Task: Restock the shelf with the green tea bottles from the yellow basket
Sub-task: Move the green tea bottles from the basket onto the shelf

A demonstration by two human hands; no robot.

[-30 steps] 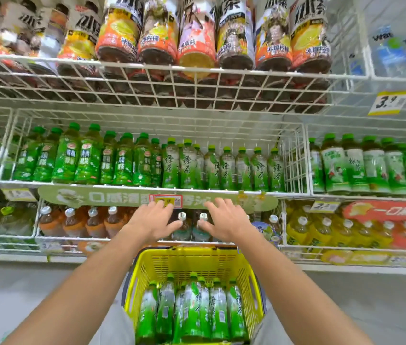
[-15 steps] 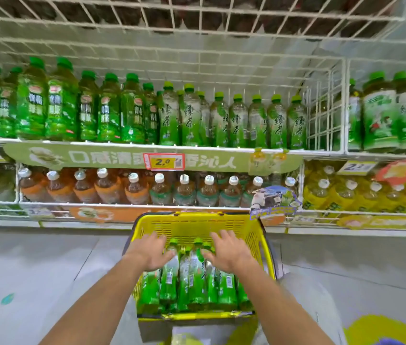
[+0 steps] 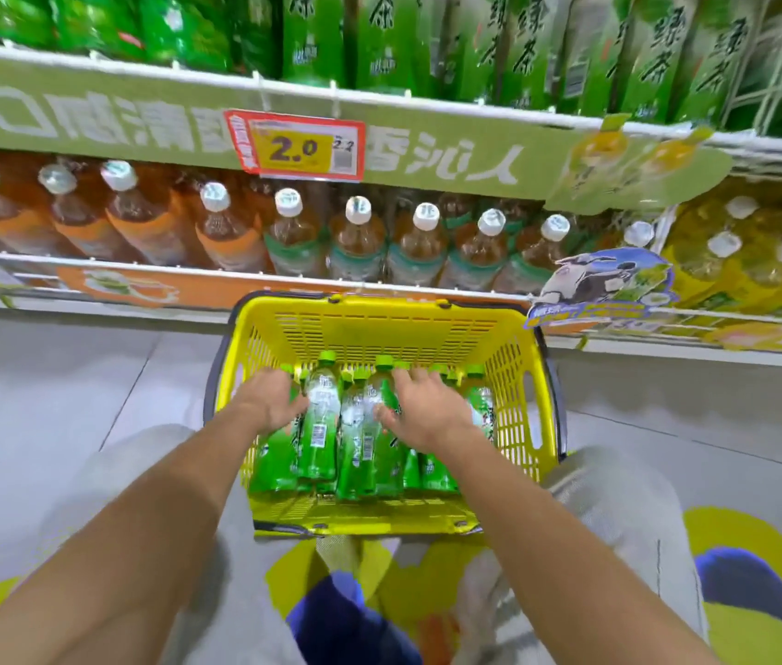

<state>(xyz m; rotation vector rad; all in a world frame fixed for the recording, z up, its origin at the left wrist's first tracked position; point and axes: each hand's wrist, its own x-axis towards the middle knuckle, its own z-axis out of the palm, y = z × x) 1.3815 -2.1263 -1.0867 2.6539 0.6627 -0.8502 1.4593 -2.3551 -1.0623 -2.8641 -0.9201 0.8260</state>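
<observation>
Dropped lower since half a second ago, onto the green tea bottles [image 3: 319, 439] lying packed in the yellow basket [image 3: 379, 331]. Left hand [image 3: 274, 400] laid over the leftmost bottles, fingers bent down, grip impossible to tell. Right hand [image 3: 422, 410] spread flat across the right ones, gripping nothing. Above, the shelf [image 3: 91, 112] with more green bottles behind a 2.0 price tag [image 3: 300, 146].
</observation>
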